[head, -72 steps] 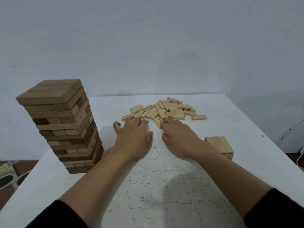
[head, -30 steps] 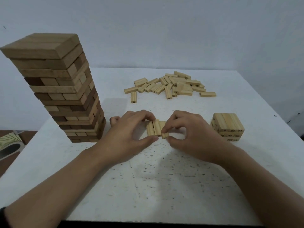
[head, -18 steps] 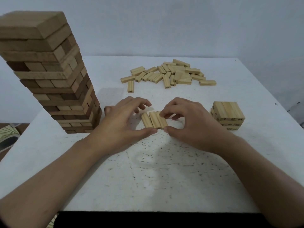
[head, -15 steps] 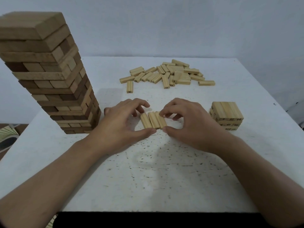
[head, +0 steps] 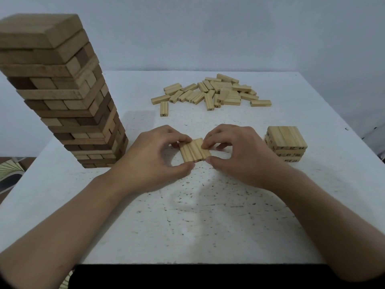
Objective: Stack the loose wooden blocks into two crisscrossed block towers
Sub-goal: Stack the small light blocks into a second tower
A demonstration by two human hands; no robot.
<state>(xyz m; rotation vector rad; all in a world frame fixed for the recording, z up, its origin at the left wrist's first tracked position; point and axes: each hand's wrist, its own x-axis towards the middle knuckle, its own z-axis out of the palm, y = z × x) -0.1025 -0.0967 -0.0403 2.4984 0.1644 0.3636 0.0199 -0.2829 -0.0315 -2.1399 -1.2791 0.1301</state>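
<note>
Three small pale blocks [head: 194,150] lie side by side as one row on the white table [head: 208,215]. My left hand [head: 152,157] pinches the row from the left with thumb and curled fingers. My right hand [head: 237,152] pinches it from the right. A pile of loose pale blocks [head: 214,92] lies at the back of the table, one block [head: 164,108] apart from it. A short crisscrossed stack of small blocks [head: 286,142] stands to the right of my right hand.
A tall tower of larger, darker wooden blocks [head: 62,90] stands at the left, close to my left forearm. The table's near edge [head: 198,263] runs below my arms. A patterned floor [head: 10,170] shows at the far left.
Both hands drew three blocks from the pile toward me and pressed them into a row. Over the last half second the row was squared up slightly; the hands stay on it.
</note>
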